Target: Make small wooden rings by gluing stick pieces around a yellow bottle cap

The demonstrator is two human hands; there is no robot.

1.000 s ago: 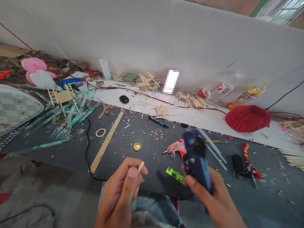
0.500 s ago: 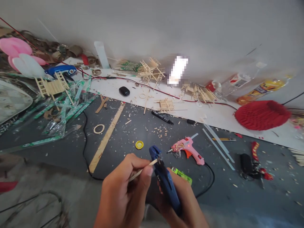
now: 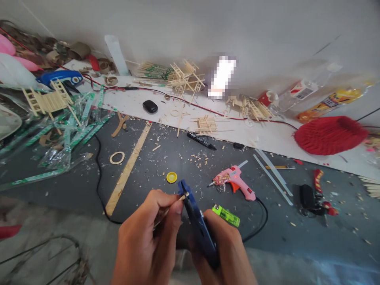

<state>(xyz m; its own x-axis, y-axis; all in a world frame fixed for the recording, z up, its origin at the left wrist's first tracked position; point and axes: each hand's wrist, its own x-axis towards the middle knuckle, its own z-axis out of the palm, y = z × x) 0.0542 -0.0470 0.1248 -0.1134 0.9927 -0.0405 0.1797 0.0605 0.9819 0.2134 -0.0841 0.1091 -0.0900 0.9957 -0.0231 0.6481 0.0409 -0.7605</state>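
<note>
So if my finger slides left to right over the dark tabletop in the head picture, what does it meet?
Green plastic wrappers, pale ring, wooden strip, yellow cap, blue hand tool, pink glue gun, long clear strips, red handle, pale sticks.

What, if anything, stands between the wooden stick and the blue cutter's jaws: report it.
Nothing visible. The wooden stick, pinched in the left hand, has its tip at the jaws of the blue cutter in the right hand; how deep is unclear.
</note>
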